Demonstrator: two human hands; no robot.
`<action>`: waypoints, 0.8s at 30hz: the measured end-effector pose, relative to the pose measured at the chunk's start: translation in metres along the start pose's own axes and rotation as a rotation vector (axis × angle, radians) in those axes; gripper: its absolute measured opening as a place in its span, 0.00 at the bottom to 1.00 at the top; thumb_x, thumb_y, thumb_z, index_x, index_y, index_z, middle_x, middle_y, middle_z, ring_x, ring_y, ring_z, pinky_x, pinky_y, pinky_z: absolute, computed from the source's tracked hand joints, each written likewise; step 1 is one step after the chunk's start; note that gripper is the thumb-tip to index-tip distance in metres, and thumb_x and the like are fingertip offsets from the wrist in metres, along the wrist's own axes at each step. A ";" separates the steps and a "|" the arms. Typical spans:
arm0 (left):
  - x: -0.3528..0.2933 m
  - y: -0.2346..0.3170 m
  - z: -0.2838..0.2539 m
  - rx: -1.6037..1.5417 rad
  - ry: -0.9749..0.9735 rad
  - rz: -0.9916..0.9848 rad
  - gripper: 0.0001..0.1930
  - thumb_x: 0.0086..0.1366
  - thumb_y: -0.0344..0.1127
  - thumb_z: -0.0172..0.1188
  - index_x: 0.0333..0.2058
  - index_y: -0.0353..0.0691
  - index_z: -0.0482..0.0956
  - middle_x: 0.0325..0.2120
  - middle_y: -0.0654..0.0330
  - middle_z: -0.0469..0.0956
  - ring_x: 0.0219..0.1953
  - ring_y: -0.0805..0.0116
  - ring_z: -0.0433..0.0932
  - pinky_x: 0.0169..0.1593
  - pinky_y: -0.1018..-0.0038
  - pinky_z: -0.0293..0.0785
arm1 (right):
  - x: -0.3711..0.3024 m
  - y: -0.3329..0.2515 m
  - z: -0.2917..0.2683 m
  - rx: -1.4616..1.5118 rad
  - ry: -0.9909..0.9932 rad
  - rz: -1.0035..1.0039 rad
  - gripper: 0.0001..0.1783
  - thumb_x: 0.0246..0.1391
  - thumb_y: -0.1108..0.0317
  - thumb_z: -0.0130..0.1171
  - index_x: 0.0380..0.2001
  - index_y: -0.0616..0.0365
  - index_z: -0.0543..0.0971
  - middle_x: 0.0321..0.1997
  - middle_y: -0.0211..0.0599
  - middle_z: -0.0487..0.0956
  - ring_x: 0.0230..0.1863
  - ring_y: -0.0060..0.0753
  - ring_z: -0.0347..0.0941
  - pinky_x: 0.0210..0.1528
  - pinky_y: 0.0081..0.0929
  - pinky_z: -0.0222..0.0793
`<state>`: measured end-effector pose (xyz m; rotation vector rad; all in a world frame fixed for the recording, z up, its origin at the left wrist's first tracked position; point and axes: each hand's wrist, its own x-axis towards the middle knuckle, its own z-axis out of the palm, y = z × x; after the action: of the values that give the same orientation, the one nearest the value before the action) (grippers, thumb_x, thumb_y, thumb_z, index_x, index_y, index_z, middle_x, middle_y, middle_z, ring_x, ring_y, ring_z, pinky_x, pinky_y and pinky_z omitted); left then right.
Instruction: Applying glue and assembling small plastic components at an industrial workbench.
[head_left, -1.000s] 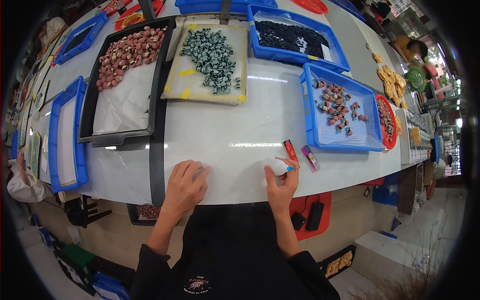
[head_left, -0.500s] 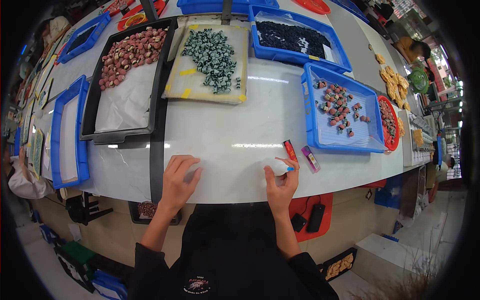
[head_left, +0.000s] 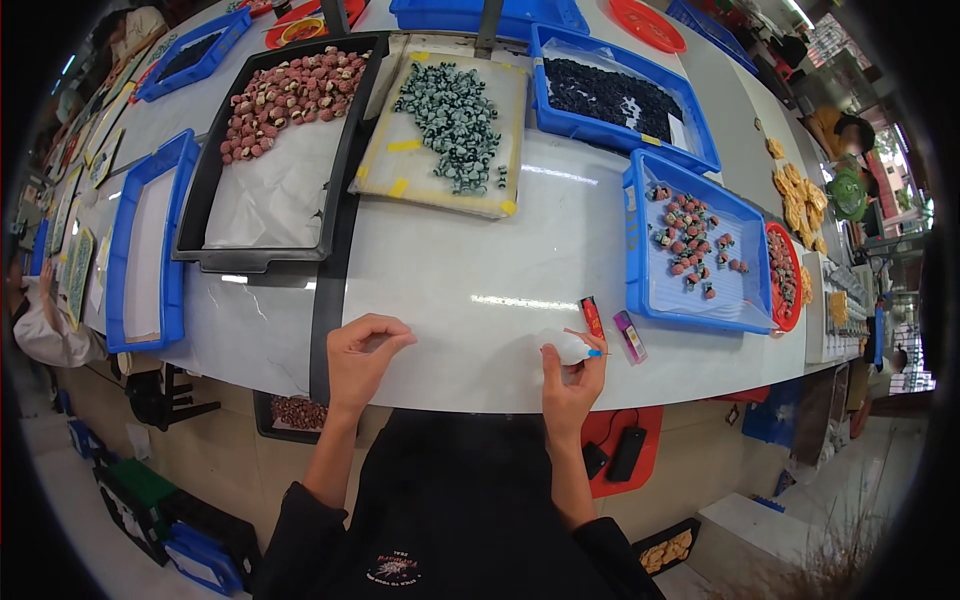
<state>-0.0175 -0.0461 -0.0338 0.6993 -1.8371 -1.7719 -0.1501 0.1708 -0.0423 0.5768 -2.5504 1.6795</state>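
Observation:
My right hand (head_left: 570, 395) is wrapped round a small white squeeze bottle (head_left: 567, 346) with a blue nozzle and a thin tip, held just above the table near its front edge. To the left, my left hand (head_left: 362, 362) hovers over the table with thumb and forefinger pinched together. Whatever lies between those fingertips, if anything, is too small to make out. Just beyond the bottle, a red stick-shaped pack (head_left: 591, 318) and a purple-and-clear small box (head_left: 630, 337) lie on the white tabletop (head_left: 440, 290).
A black tray (head_left: 265, 262) holds pink textured pieces. Beside it, a cream board (head_left: 430, 202) bears green-and-white pieces. Blue trays stand around: one with black pieces (head_left: 610, 127), one with joined pink-and-green pieces (head_left: 700, 313), one paper-lined (head_left: 150, 343). A red basin (head_left: 797, 290) sits at right.
My left thumb and forefinger have come together from being apart. The bottle stays in my right hand. The whole view has shifted slightly, with the trays appearing further right.

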 end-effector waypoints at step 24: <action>0.011 0.030 0.007 0.386 -0.094 0.190 0.07 0.51 0.22 0.65 0.31 0.35 0.82 0.29 0.61 0.76 0.32 0.71 0.75 0.36 0.77 0.70 | -0.002 0.002 0.000 -0.009 0.007 0.013 0.15 0.51 0.79 0.60 0.41 0.65 0.69 0.44 0.35 0.66 0.42 0.27 0.68 0.46 0.23 0.69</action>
<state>-0.0314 -0.0471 -0.0037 0.5624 -2.2583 -1.3653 -0.1489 0.1716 -0.0444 0.5536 -2.5617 1.6696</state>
